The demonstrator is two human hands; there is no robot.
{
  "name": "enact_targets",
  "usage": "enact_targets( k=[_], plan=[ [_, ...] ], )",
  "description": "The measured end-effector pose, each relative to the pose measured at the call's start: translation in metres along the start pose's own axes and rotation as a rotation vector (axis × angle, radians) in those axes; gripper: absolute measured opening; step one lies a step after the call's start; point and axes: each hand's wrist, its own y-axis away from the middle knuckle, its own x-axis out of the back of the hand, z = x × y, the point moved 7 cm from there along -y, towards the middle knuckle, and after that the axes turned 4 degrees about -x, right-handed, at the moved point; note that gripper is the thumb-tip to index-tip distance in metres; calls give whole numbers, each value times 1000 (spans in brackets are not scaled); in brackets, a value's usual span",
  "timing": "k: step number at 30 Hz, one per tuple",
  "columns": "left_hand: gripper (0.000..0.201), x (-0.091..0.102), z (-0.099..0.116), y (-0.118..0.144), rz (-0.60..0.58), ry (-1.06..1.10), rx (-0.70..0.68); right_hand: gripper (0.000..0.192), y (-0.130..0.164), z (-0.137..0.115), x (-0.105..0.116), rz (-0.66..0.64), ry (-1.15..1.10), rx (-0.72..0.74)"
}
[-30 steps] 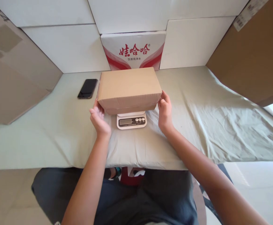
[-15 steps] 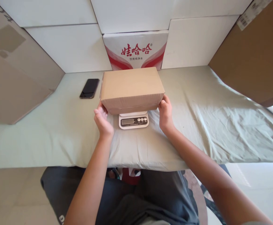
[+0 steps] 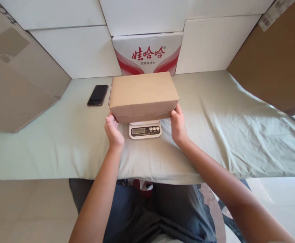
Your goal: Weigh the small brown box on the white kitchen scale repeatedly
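Both hands moved in closer, left hand (image 3: 114, 131) and right hand (image 3: 178, 126) gripping brown box (image 3: 143, 95) on white scale (image 3: 145, 130), green cloth table (image 3: 61, 141), black phone (image 3: 98, 95) at 9 o'clock, red-and-white carton (image 3: 147, 54) at 12 o'clock

You're at a makeshift packing or parcel-weighing station, likely in a storeroom. Your counter (image 3: 48, 141) wears a wrinkled pale green cloth, walled in by white panels (image 3: 74, 50) at twelve o'clock and big brown cartons (image 3: 271, 57) at two and ten. A bottled-water case (image 3: 147, 54) stands at twelve, and a small digital scale (image 3: 145, 130) sits at centre under a cardboard box (image 3: 143, 92).
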Motion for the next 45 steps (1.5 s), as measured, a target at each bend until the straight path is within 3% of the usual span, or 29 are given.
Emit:
enact_targets(
  k=[3,7,10,12,14,19,23,27,32,40,45],
  plan=[
    [87,-2,7,0,-23,36,-17,47,5,-8,-4,-8,6,24],
    [82,-9,38,-3,-102,88,-62,40,1,-11,5,64,3,47],
    [81,-23,61,-21,-233,107,-108,44,-20,-13,11,81,50,110],
    [84,-34,62,-43,-296,110,-126,47,-42,-12,11,83,75,122],
    [89,-43,50,-71,-290,126,-127,50,-65,-8,7,95,76,122],
    [99,-64,-11,-123,-344,197,-64,69,-108,8,-8,135,88,122],
    [96,-68,-53,-131,-328,222,-4,79,-122,29,-12,127,68,74],
    [85,-67,-78,-127,-308,211,55,72,-124,45,-8,131,67,44],
    [81,-65,-89,-124,-283,219,99,69,-124,55,-6,114,77,-8],
    [71,-67,-90,-121,-256,214,165,61,-122,63,-4,91,89,-64],
    [77,-58,-96,-123,-200,165,152,64,-120,64,2,128,81,-86]
  ],
)
